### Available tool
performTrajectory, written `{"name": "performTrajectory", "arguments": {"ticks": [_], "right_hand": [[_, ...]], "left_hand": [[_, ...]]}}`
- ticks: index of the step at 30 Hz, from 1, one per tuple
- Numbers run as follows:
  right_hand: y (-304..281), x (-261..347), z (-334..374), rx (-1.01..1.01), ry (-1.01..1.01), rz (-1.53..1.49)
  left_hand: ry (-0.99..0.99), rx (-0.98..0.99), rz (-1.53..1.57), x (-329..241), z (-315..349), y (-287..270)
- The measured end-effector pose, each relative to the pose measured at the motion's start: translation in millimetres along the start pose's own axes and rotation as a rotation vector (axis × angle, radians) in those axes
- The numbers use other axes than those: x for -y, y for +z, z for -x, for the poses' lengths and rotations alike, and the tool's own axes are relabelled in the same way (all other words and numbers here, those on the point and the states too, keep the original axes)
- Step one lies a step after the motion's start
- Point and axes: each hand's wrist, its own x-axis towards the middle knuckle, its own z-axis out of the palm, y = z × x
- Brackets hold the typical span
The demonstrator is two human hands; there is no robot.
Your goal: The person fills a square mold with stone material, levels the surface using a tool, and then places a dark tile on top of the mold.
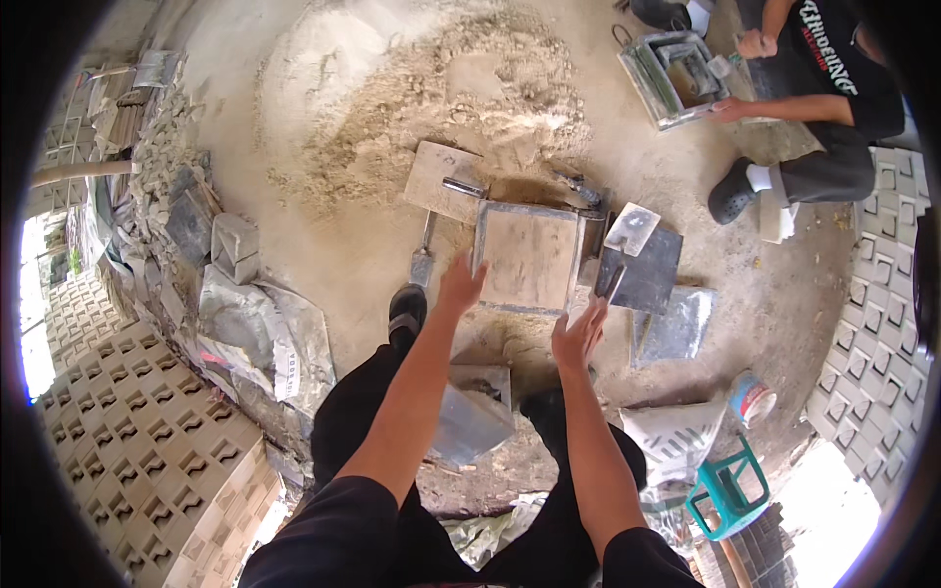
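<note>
A square metal-framed mould lies in front of me, its top filled level with sandy brown material. At its left edge is my left hand, with the fingers extended along the rim and nothing seen in them. My right hand is by the near right corner, fingers stretched forward, apparently holding nothing. Just beyond that hand is a dark square plate with a handle, and a small grey plate overlaps its far side. A board with a metal handle rests at the mould's far left, near a small trowel.
A heap of sand spreads beyond the mould. At the upper right a co-worker handles another mould. Patterned blocks are stacked at the left. A green stool, a sack and a bucket stand at the near right.
</note>
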Motion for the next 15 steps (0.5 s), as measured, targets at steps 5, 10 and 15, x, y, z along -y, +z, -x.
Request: {"name": "performTrajectory", "arguments": {"ticks": [5, 10, 15], "right_hand": [[-117, 135, 54, -0.038, -0.149, -0.226], [-246, 297, 87, -0.104, -0.059, -0.423], [-279, 358, 122, -0.124, 0.008, -0.447]], "left_hand": [[0.203, 0.003, 0.151, -72, 60, -158], [0.268, 0.191, 0.285, -187, 122, -330], [0.448, 0.255, 0.156, -197, 136, -465]]}}
